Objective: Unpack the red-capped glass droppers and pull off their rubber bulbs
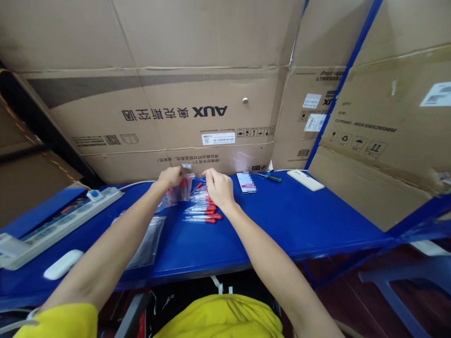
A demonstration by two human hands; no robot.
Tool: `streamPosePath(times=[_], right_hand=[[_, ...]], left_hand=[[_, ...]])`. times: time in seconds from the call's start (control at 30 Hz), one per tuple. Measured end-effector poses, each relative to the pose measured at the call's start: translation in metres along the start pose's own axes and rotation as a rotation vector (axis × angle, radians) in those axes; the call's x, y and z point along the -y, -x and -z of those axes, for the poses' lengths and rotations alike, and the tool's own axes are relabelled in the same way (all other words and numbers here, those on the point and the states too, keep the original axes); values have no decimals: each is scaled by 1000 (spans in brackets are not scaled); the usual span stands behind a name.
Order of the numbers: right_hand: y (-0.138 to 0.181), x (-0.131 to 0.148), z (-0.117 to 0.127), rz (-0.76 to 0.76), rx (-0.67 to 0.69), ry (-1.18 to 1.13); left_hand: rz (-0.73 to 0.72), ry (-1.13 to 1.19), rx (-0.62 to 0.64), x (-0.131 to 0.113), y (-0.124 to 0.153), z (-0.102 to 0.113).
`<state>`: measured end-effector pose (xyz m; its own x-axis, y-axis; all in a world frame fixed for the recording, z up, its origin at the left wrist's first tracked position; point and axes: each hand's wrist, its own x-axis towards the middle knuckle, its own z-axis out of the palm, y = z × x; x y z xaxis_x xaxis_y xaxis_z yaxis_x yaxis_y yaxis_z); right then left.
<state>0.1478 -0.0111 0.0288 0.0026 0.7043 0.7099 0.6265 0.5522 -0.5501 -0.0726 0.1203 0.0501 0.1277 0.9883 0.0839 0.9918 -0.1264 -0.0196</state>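
My left hand (171,177) is closed on the top of a small clear plastic bag (180,191) with red-capped pieces inside, held just above the blue table (289,216). To its right, my right hand (219,186) has its fingers curled over a row of several clear tubes with red caps (206,213) lying on the table. I cannot make out what the right fingers pinch.
A stack of clear plastic bags (150,241) lies at the left. A white power strip (52,225) and a small white device (63,264) sit far left. A phone (246,182), a green screwdriver (270,177) and a white remote (305,180) lie by the cardboard boxes (183,108).
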Motion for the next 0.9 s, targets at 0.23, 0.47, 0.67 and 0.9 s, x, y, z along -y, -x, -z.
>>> streamPosePath(times=[0.23, 0.47, 0.67, 0.9], right_hand=[[0, 0, 2, -112, 20, -37], [-3, -7, -7, -170, -36, -208], [-4, -9, -11, -189, -52, -433], [-4, -6, -17, -250, 32, -775]], left_hand=[[-37, -114, -312, -17, 43, 89], [-80, 88, -653, -41, 101, 140], [-126, 353, -734, -51, 113, 112], [-383, 658, -684, -58, 102, 66]])
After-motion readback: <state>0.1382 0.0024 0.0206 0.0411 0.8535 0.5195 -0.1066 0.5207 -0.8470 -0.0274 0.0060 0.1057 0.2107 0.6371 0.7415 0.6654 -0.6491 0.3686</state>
